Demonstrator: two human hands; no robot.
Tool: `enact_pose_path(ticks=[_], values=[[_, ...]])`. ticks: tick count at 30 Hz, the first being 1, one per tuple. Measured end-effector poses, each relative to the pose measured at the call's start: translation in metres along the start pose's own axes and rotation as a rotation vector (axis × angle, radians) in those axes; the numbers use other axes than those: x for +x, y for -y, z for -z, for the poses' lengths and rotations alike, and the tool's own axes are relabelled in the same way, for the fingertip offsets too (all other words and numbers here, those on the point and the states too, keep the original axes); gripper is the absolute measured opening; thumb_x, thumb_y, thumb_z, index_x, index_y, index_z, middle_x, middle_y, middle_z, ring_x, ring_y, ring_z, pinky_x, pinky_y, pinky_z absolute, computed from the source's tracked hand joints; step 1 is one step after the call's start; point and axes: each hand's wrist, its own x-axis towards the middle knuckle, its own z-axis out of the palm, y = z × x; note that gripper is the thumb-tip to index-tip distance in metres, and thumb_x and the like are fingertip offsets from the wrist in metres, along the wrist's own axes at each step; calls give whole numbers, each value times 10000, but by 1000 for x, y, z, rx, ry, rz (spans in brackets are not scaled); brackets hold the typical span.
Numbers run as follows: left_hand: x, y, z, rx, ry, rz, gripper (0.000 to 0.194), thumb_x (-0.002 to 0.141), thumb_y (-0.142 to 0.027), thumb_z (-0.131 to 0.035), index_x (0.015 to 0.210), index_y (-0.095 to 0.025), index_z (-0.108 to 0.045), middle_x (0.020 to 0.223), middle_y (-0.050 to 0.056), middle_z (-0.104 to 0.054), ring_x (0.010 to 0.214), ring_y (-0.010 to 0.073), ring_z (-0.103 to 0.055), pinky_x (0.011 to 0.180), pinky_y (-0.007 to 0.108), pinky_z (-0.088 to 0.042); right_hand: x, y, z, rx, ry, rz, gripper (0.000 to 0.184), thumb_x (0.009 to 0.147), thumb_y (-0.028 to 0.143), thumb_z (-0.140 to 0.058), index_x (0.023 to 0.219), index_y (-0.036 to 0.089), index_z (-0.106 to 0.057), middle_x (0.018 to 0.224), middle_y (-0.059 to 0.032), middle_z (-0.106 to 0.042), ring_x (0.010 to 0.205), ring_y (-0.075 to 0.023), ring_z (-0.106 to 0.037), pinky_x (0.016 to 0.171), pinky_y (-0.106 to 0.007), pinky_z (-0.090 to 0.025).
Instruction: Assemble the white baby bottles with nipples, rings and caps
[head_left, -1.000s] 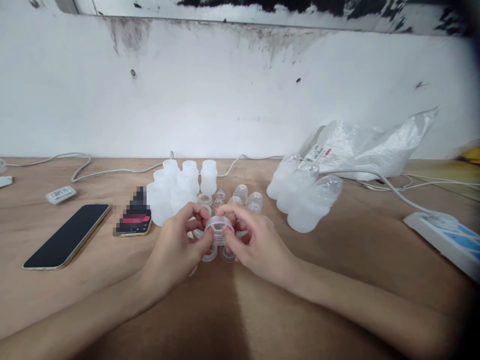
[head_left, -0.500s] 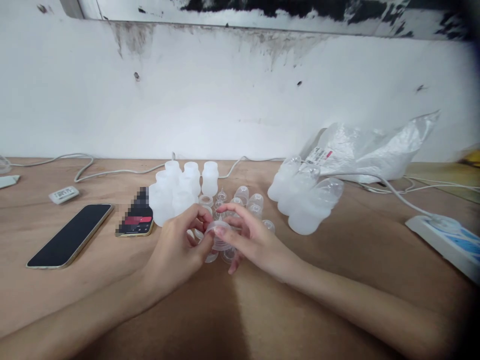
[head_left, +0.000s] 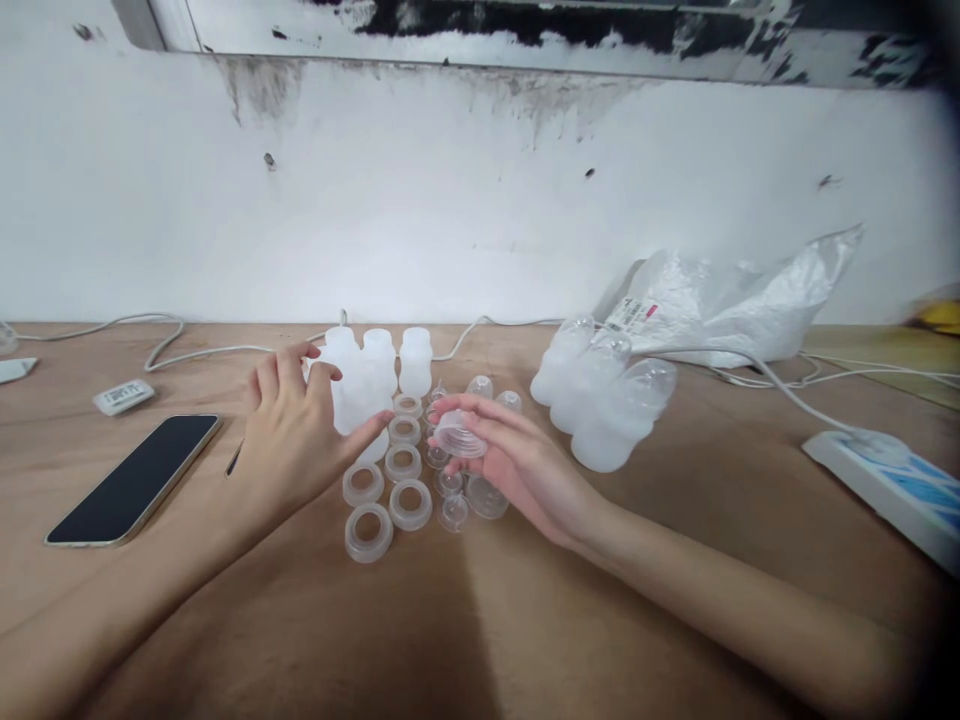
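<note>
My right hand (head_left: 521,460) holds a translucent bottle collar (head_left: 459,437) with a ridged side between thumb and fingers; whether a nipple sits in it is hard to see. Nothing is in my left hand (head_left: 289,425), whose fingers are spread in front of the frosted baby bottles (head_left: 415,362) and hide some of them. Between both hands, several loose collar rings (head_left: 368,553) lie in rows on the table. Beside them are clear silicone nipples (head_left: 454,513). Clear dome caps (head_left: 486,497) stand partly behind my right hand.
Several bottles with clear caps (head_left: 606,445) lean at the right, before a plastic bag (head_left: 727,305). A power strip (head_left: 892,480) sits far right, its cable (head_left: 757,365) running along the back. At left lie a phone (head_left: 135,480) and a small white device (head_left: 124,396).
My left hand has let go of the collar and moved left and up toward the bottles, opening. My right hand keeps the collar, now tilted and raised slightly. The collar rings have come into view.
</note>
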Motion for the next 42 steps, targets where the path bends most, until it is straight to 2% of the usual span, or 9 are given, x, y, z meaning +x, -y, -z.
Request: enact_pose_path(ticks=[4,6,12,18,23,31,35,37,42], values=[[-3,2,-10,45,10,-35,597,706,-612,-467,936,-67,-550,1176,238,-411,1058,407,-386,868,510,-297,0,-1,1,-27,-81,30,417,758,247,-584,1124,281,-388,982,-22,-586,839,-137,-582,726,-301,-463],[-3,2,-12,56,18,-45,601,710,-603,-468,917,-49,-571,1191,244,-405,1075,417,-369,891,518,-279,1,-1,1,-20,-123,39,512,723,241,-628,1148,281,-344,992,-26,-602,839,-140,-591,756,-319,-460],[-2,4,-14,60,19,-66,497,743,-517,-481,893,-59,-605,1183,230,-420,1088,405,-366,916,519,-275,3,-1,1,-61,-110,2,288,678,240,-662,936,178,-549,1057,-55,-583,974,-153,-556,899,-318,-407],[0,4,-6,2,-5,-77,458,725,-525,-507,872,-96,-571,1167,206,-438,1098,384,-371,951,521,-258,4,-3,5,-97,-84,49,339,671,220,-676,980,210,-537,1115,-30,-540,1034,-138,-512,927,-306,-385],[2,2,10,-67,-30,-86,411,734,-509,-515,886,-126,-514,1137,175,-492,1084,355,-400,921,484,-322,7,-6,9,-90,-74,104,331,664,205,-680,968,218,-548,1082,-29,-565,1055,-155,-499,943,-323,-365],[-1,-10,35,-389,-67,-118,328,734,-395,-579,965,-195,-459,992,74,-589,967,253,-524,908,437,-352,7,-4,9,-87,-64,141,344,667,175,-673,978,239,-541,1158,-27,-544,1083,-167,-496,901,-326,-410],[-4,-17,41,-666,65,-87,297,747,-348,-567,967,-186,-451,894,34,-586,798,188,-562,664,292,-448,8,0,9,-51,-97,120,502,641,185,-693,1101,256,-506,1157,-29,-560,1069,-179,-518,886,-335,-426],[-5,-19,40,-822,178,-98,274,768,-329,-546,976,-183,-443,857,15,-573,724,151,-557,599,246,-440,8,2,10,-46,-94,114,458,642,218,-698,1071,244,-540,1096,-26,-599,1042,-182,-539,902,-344,-415],[-8,-19,28,-973,394,-77,229,847,-356,-432,1010,-195,-436,886,8,-561,771,149,-525,629,237,-424,9,1,13,-42,-61,136,318,634,252,-707,936,222,-609,1033,-22,-630,1055,-195,-527,939,-364,-380]])
